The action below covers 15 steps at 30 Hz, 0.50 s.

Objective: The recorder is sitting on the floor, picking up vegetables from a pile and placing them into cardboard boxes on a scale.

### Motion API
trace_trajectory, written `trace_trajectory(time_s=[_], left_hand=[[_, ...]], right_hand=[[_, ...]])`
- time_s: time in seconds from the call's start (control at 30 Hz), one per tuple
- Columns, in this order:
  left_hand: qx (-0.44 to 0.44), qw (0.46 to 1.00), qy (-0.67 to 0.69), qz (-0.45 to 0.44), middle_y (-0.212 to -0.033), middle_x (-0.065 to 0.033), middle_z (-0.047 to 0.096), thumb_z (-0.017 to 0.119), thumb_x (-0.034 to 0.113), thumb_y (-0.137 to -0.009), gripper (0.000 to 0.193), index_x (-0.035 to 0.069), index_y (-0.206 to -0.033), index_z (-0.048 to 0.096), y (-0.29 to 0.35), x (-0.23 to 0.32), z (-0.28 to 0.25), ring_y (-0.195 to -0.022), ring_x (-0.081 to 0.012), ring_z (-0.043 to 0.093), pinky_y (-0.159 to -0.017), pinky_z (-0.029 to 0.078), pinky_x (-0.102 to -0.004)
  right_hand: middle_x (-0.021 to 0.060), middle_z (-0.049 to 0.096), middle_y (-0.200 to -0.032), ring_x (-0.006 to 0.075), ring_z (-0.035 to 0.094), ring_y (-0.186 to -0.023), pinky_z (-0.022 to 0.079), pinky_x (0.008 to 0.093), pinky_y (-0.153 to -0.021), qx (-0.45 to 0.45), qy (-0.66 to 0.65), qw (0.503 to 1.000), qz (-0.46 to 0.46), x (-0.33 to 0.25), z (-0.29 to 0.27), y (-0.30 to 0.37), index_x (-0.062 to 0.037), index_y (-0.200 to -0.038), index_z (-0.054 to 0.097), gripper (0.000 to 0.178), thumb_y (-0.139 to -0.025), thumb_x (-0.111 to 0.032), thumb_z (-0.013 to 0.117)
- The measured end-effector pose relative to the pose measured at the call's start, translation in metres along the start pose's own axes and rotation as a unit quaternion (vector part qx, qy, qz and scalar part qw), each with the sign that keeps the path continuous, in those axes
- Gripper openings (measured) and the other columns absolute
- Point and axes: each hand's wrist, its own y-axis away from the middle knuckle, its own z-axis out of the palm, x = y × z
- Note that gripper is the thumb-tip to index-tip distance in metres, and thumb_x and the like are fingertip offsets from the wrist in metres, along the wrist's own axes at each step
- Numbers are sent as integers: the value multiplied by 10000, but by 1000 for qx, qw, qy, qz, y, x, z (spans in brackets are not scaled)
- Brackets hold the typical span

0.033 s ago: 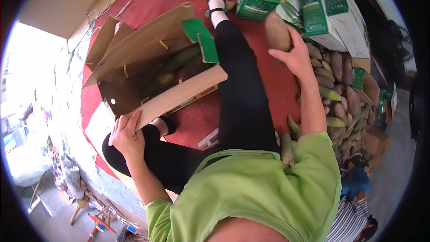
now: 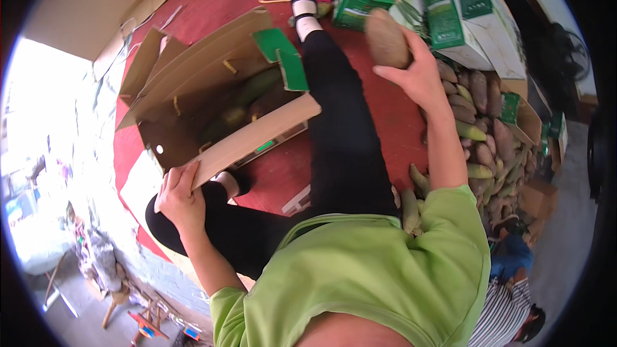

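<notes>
Head view: right hand [image 2: 421, 67], upper right of centre, thumb and fingers curled round one plump, dull-brown oblong root [image 2: 387, 38]; left hand [image 2: 181, 199], lower left of centre, closed on the straight edge of a long flap [image 2: 254, 139] of a creased, open-topped cardboard box [image 2: 209, 80] with cord handles. Bare red floor [image 2: 405, 128] runs between black trouser leg [image 2: 347, 128] and heaped smooth, tapering roots [image 2: 485, 148], right of frame.

I squint at white glare on the left; the cardboard box [image 2: 202, 87] is shadowed inside, outer edges bend.
</notes>
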Motion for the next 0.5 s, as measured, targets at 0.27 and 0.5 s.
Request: trace_trajectory(time_s=[0.27,0.5], left_hand=[[-16,1000,14,-17,-841,-56,633,585,-56,-641,384,110,-961,719,2,4,-1,-811,-266,638,-707,510,-362],[-33,999,-10,-11,-866,-53,631,574,-51,-680,360,106,-973,711,5,2,3,-818,-270,639,-702,505,-372]], right_hand=[[104,603,-1136,300,557,-1058,459,431,-898,-119,32,949,-292,-166,54,-22,-114,-1183,580,586,-633,-193,765],[84,621,-920,247,577,-938,438,401,-720,-126,167,909,-361,-201,157,-6,-99,-963,667,209,-764,-157,636]])
